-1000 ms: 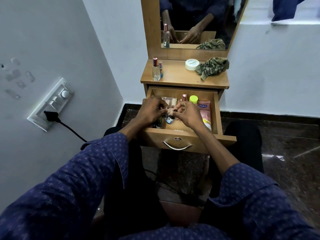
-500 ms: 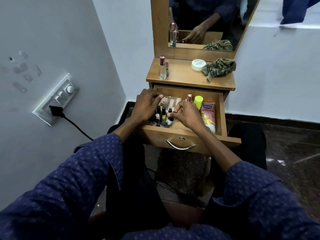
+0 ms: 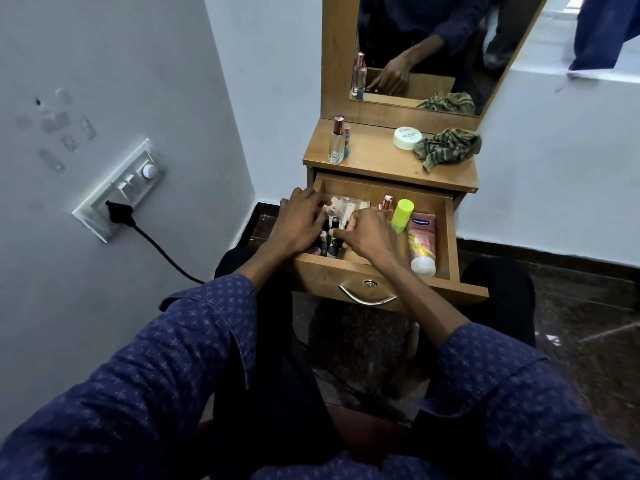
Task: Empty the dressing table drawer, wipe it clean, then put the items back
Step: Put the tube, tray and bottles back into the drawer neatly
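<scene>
The wooden drawer (image 3: 451,233) of the dressing table stands pulled open. Several small dark bottles (image 3: 333,249) are packed in its left front corner, with a clear plastic box (image 3: 349,204) behind them. My left hand (image 3: 299,225) lies over those bottles at the drawer's left wall, fingers loosely spread. From the right, my right hand (image 3: 369,235) reaches in, its thumb and fingertips curled round one small bottle. A pink-capped bottle (image 3: 386,201), a yellow-green bottle (image 3: 401,216) and a pink lotion tube (image 3: 421,244) lie on the drawer's right side.
On the tabletop (image 3: 377,161) stand a glass perfume bottle (image 3: 337,143), a white jar (image 3: 407,137) and a crumpled green cloth (image 3: 448,150). A mirror (image 3: 433,46) rises behind. A wall socket with a black plug (image 3: 119,211) is at the left.
My right hand has shifted left and down into the cluster of small bottles. My left hand has slid to the drawer's left side. The camera has moved slightly.
</scene>
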Demonstrator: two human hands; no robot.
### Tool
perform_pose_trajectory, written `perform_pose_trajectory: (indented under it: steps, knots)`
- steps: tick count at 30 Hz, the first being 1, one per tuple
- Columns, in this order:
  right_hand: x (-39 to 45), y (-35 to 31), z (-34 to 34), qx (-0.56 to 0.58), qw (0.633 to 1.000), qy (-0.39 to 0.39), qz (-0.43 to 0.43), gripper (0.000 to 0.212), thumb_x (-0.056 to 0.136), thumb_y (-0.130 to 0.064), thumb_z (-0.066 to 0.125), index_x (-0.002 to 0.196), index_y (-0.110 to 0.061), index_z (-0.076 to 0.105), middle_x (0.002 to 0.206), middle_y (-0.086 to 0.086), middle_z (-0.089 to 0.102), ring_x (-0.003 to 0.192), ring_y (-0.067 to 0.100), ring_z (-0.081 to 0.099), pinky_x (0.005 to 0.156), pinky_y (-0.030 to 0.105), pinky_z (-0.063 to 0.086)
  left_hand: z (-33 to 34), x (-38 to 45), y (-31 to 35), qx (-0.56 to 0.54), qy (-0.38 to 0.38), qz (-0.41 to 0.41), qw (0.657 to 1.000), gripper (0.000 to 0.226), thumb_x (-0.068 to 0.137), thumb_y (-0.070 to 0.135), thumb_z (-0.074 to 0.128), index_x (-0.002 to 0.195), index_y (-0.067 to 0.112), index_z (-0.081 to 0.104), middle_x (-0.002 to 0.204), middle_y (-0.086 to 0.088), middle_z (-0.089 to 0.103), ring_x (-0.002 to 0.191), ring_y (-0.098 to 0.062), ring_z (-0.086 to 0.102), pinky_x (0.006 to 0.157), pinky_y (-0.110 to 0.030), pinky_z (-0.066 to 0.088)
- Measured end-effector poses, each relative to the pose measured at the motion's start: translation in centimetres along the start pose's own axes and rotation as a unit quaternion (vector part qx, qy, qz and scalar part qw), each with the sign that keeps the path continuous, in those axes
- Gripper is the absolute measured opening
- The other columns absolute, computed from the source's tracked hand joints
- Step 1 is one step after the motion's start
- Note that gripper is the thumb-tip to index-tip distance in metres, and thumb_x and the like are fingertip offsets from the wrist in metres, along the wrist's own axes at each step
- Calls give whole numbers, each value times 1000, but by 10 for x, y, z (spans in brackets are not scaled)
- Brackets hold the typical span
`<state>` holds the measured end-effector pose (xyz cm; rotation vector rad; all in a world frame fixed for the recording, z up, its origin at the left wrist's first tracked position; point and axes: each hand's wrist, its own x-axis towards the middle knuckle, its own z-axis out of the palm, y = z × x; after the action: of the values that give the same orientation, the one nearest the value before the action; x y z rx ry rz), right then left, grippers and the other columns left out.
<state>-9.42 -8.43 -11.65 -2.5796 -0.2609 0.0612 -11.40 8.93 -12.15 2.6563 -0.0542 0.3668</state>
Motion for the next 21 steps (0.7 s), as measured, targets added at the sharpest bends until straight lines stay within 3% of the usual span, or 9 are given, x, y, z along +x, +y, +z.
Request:
perform_pose_trajectory:
  steps: [2, 9, 11, 13, 17, 19, 21]
  knots:
    - [-3, -6, 1, -14, 1000, 15, 9, 39, 81, -50, 82, 74, -16, 65, 76, 5, 68, 71, 25, 64, 53, 28, 35, 1, -1, 1, 6, 1, -5, 1000, 25, 103, 25, 56, 124, 19, 67, 125, -4, 64, 120, -28, 52, 95, -50, 42]
    - [-8, -11, 5, -7, 999, 29, 46, 40, 82, -49, 81, 71, -12, 70, 66, 4, 67, 63, 22, 63, 49, 26, 34, 2, -2, 2, 23, -1, -8, 1000, 27, 105, 27, 53, 127, 17, 66, 128, -7, 62, 121, -30, 52, 96, -52, 43]
    - [-9, -9, 7, 17, 998, 6, 55, 39, 83, -49, 78, 70, -12, 72, 64, 1, 69, 63, 20, 66, 52, 27, 43, 2, -2, 2, 25, -1, -8, 1000, 27, 105, 27, 52, 127, 17, 66, 127, -7, 62, 121, -30, 51, 96, -51, 43]
    - [-9, -7, 8, 51, 997, -16, 56, 37, 85, -47, 76, 70, -14, 74, 63, 1, 72, 64, 18, 71, 64, 31, 57, 2, -2, 3, 25, -3, -10, 1000, 28, 104, 26, 52, 127, 17, 66, 127, -7, 61, 121, -30, 51, 96, -51, 42]
    - [-5, 3, 11, 113, 991, -54, 47, 33, 93, -40, 71, 69, -17, 73, 63, -4, 74, 63, 13, 75, 76, 37, 63, 2, -3, 3, 30, -8, -12, 999, 29, 104, 26, 52, 127, 17, 66, 130, -6, 61, 122, -29, 50, 96, -51, 41]
    - [-3, 7, 8, 177, 978, -93, 62, 31, 98, -34, 70, 74, -14, 75, 67, -1, 77, 63, 15, 76, 76, 42, 64, 2, -3, 3, 29, -9, -11, 999, 29, 104, 27, 52, 127, 17, 66, 131, -5, 61, 123, -29, 50, 97, -50, 41]
    - [-2, 11, 1, 226, 963, -120, 84, 29, 102, -26, 66, 84, -6, 75, 78, 8, 79, 62, 19, 75, 66, 31, 64, 2, -2, 3, 28, -10, -9, 1000, 29, 104, 29, 52, 127, 17, 66, 131, -5, 61, 122, -28, 51, 97, -50, 42]
